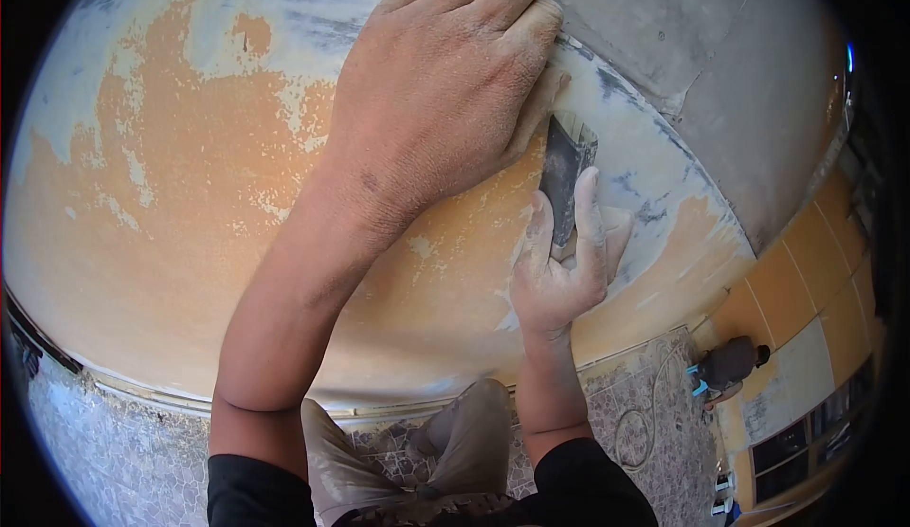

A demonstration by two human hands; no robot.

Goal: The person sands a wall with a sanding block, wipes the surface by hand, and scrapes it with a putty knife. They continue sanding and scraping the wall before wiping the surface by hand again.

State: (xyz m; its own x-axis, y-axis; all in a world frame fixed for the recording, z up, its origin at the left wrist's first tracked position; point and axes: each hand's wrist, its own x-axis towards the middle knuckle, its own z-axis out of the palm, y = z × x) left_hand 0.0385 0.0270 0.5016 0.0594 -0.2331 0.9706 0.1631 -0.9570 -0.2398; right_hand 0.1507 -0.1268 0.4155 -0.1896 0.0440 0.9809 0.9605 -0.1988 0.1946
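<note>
My left hand is in front of the wall, its back toward me and its fingers curled in. Its fingertips are hidden, so what they hold, if anything, does not show. Lower and to the right, my right hand grips a dark flat rectangular scraper-like piece between thumb and fingers. That piece has a pale, streaked upper end close to the left thumb. Whitish dust coats both hands. Orange paint with white and grey patches covers the wall behind them.
A grey surface meets the painted wall at the upper right. Below are my legs on a patterned stone floor. A loop of hose or cable lies on the floor. Another person is by the orange wall at right.
</note>
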